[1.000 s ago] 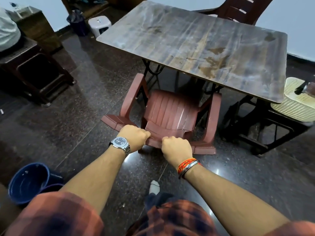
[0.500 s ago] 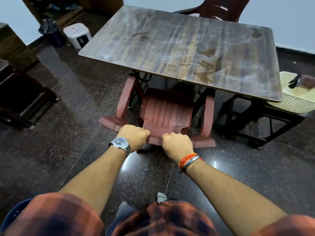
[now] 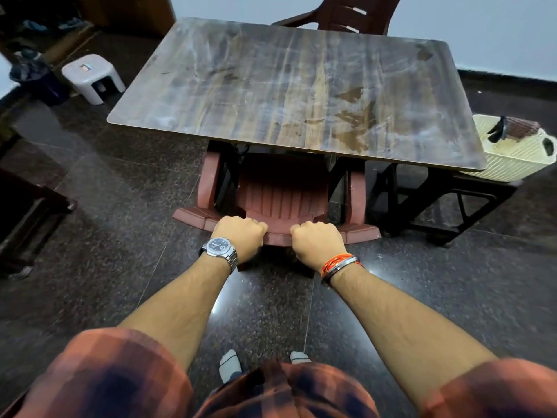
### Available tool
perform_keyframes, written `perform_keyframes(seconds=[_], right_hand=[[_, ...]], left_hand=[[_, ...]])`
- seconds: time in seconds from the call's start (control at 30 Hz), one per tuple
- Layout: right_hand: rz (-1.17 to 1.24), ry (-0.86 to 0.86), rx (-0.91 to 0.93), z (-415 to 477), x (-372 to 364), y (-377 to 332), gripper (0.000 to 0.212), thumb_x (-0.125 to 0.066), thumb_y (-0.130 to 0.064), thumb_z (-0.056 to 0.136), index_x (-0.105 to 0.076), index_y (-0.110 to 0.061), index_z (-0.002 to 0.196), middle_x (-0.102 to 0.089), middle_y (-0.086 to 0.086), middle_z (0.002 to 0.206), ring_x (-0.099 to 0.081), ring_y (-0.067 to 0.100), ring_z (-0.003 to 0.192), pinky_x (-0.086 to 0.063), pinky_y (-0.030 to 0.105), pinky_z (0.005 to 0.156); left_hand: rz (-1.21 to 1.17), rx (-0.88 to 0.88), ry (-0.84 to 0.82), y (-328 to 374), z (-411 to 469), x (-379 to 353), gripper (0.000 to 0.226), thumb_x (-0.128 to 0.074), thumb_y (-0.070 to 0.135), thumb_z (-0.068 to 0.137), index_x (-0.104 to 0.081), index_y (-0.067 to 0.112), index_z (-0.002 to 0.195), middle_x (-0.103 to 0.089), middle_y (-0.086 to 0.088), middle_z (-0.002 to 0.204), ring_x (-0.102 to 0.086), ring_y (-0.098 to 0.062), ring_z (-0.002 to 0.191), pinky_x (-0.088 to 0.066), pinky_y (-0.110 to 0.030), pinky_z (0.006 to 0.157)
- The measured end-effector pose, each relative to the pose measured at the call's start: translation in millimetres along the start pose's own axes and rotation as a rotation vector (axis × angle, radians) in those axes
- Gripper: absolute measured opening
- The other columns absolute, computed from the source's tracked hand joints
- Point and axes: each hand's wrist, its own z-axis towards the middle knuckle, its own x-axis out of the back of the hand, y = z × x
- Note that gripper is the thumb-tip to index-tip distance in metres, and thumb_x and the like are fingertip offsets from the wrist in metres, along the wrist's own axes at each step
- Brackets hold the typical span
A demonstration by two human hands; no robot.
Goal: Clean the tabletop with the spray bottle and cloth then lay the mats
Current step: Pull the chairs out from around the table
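The tabletop (image 3: 289, 95) lay ahead of the person, a worn wood-grain rectangle marked with streaks and darker stains, nothing resting on it. Below its near edge, the left hand (image 3: 241, 236) and the right hand (image 3: 318, 241) were each curled into a fist over the top rail of a reddish plastic chair (image 3: 281, 200), knuckles up, thumbs tucked underneath the rail, the two hands a little apart with a short stretch of rail between them. Both forearms reached straight forward and down from rolled plaid sleeves (image 3: 114, 378), nearly parallel. A steel wristwatch (image 3: 220, 250) sat on the left wrist; orange thread and a metal bangle (image 3: 339, 263) circled the right. The chair's seat was tucked partly beneath the table, its armrests flanking the dark table legs. Two feet in pale socks (image 3: 230, 365) stood on the polished dark granite floor (image 3: 120, 236) behind the chair. At the table's right end, a cream woven basket (image 3: 512, 158) rested on a low dark frame, holding rolled dark mats (image 3: 518, 131). A second brown chair (image 3: 346, 16) stood at the far side, and a small white stool (image 3: 93, 76) sat off the far left corner.
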Motion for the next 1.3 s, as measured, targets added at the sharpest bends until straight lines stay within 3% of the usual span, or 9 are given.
perform_keyframes(seconds=[0.67,1.1,1.3], right_hand=[[0.002,0.008,-0.053,21,-4,6,0.02,-0.045,-0.017,0.089,-0.057,-0.009,0.103,-0.065,0.013,0.104,-0.062,0.038,0.095,-0.042,0.038,0.069],[-0.011,0.003,-0.073,26,2,9,0.02,-0.051,-0.019,0.085,-0.059,-0.011,0.101,-0.066,0.013,0.102,-0.063,0.037,0.094,-0.046,0.038,0.071],[0.019,-0.007,-0.104,26,-3,6,0.028,-0.06,-0.029,0.078,-0.058,-0.015,0.101,-0.065,0.008,0.102,-0.063,0.033,0.095,-0.042,0.036,0.069]], left_hand=[[0.035,-0.069,0.025,-14,22,4,0.016,-0.046,0.018,0.094,-0.057,0.014,0.105,-0.069,-0.003,0.106,-0.067,-0.031,0.093,-0.035,-0.032,0.062],[-0.021,-0.006,0.042,-15,28,5,0.017,-0.051,0.02,0.089,-0.06,0.018,0.103,-0.069,-0.002,0.104,-0.067,-0.031,0.093,-0.042,-0.033,0.065],[-0.076,0.048,0.041,-10,25,2,0.013,-0.056,0.02,0.082,-0.057,0.02,0.095,-0.069,-0.002,0.1,-0.067,-0.03,0.091,-0.046,-0.035,0.066]])
